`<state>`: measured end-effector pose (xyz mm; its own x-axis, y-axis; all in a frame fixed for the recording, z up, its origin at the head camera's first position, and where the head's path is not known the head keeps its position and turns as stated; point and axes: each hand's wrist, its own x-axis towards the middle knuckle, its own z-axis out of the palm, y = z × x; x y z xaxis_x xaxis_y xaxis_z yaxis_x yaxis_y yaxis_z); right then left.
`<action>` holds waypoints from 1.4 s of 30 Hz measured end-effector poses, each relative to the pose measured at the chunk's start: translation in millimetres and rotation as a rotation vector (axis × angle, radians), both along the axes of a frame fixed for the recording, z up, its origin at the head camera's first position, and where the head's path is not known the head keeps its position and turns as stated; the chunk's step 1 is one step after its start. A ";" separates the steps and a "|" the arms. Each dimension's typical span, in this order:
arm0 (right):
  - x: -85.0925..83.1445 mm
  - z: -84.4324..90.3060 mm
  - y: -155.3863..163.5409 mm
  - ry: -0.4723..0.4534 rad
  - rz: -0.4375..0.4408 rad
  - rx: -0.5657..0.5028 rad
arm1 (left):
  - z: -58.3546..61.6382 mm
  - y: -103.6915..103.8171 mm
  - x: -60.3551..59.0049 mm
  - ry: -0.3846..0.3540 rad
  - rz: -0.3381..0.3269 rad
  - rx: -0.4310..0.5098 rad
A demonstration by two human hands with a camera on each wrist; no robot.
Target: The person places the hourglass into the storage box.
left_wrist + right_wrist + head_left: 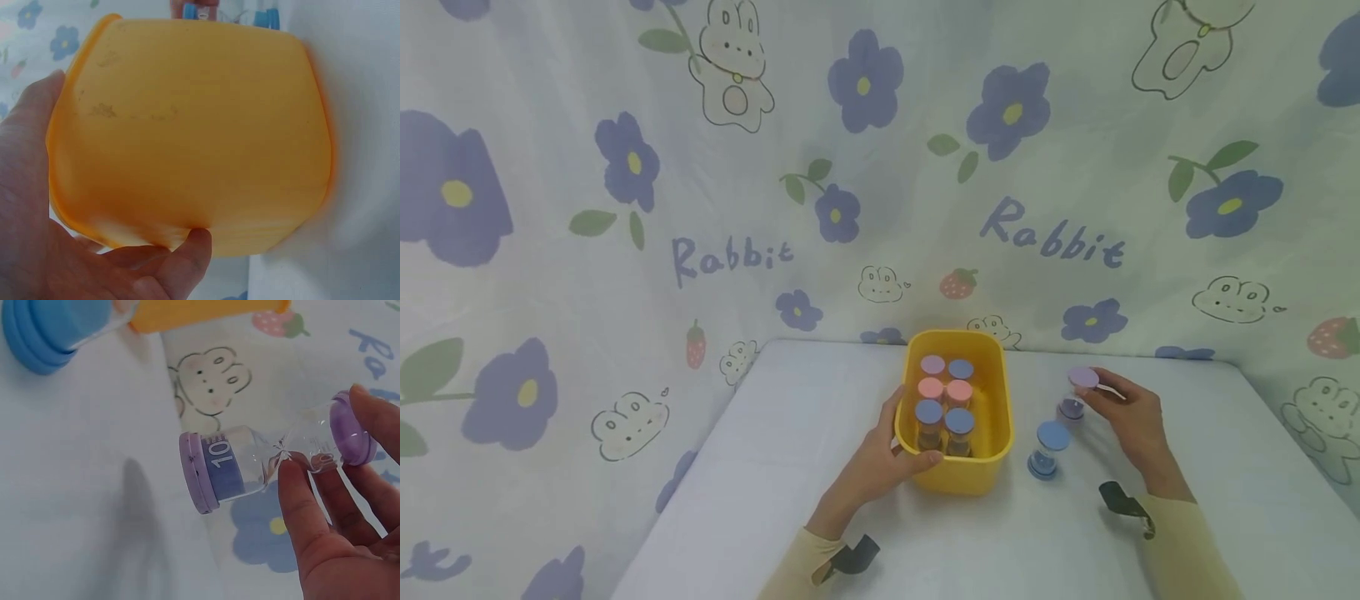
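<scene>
Right hand (1131,417) pinches the purple sand timer (275,459) above the bench (790,467), right of the yellow tub (992,433) (left hand (880,458) grasps its near wall); a loose fingertip pinch risks dropping the timer.

Matt plastic tub (992,467), clear-bodied timer (275,459).

Blue hourglass (44,331) cut by the frame edge — yellow bin's (187,125) contents mostly hidden.
</scene>
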<state>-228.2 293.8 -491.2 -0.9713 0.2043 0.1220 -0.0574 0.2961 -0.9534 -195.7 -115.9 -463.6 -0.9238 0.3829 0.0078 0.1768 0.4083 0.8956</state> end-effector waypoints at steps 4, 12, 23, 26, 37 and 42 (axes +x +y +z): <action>7.3 11.7 2.9 -0.013 -0.023 0.025 | 0.9 0.1 -0.3 -0.010 0.001 0.004; 21.9 41.6 -0.6 0.026 -0.039 0.057 | 2.2 0.5 0.3 -0.024 0.008 0.005; 39.4 88.9 -23.4 0.037 -0.031 0.073 | 0.7 0.0 -1.5 -0.011 0.005 0.000; 44.3 99.1 -33.1 0.036 -0.025 0.059 | 0.0 0.0 -1.8 -0.013 0.002 0.003; 51.7 113.6 -71.2 0.118 0.017 0.039 | -0.3 0.9 -2.5 -0.016 0.005 -0.002; 54.4 116.7 -94.8 0.138 0.062 0.045 | -0.7 0.8 -2.8 -0.011 0.008 -0.009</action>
<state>-173.7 199.0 -374.5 -0.9553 0.1355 0.2626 -0.2065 0.3297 -0.9212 -198.5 -115.1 -464.3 -0.9268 0.3755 -0.0057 0.1637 0.4175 0.8938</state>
